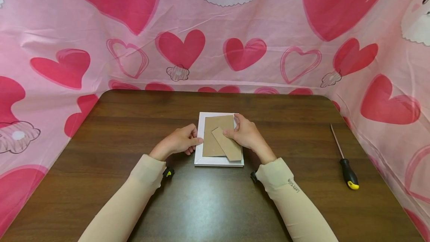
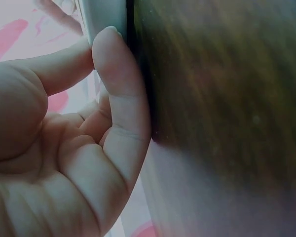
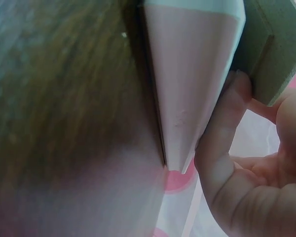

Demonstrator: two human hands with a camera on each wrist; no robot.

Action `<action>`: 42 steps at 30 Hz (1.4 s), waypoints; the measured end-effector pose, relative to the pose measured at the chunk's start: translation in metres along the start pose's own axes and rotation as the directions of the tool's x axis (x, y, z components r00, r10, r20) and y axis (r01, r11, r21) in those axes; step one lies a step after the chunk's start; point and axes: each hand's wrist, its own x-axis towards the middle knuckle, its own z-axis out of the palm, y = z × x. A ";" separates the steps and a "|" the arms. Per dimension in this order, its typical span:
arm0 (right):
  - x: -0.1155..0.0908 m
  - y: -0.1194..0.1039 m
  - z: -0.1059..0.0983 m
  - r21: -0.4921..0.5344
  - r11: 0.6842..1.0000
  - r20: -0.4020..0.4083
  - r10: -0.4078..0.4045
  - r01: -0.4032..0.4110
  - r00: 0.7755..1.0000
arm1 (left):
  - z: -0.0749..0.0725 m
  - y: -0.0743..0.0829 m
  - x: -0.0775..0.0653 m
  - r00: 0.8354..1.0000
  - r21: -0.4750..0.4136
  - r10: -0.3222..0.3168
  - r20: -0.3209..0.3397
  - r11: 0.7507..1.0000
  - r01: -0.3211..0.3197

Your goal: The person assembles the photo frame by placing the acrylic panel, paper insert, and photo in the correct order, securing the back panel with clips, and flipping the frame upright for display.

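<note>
A white picture frame (image 1: 199, 151) lies face down on the table, its brown backing board (image 1: 209, 137) showing. A cardboard easel stand (image 1: 229, 148) slants across the board toward the frame's lower right corner. My left hand (image 1: 181, 139) grips the frame's left edge, thumb on top and curled index finger against the side, as the left wrist view shows. My right hand (image 1: 246, 132) pinches the backing board with its stand at the right side, thumb on the stand. In the right wrist view, the fingers (image 3: 219, 133) reach in beside the frame's white side, under the cardboard.
A screwdriver (image 1: 347, 171) with a black and yellow handle lies near the right edge of the dark wooden table (image 1: 141, 111). Pink cloth (image 1: 215, 21) with hearts hangs behind and at both sides of the table. Each wrist wears a small black camera.
</note>
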 end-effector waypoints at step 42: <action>0.003 0.003 0.000 -0.214 0.970 0.038 -0.109 0.115 0.993 | 0.002 -0.001 0.001 1.000 -0.016 0.027 -0.007 0.999 -0.028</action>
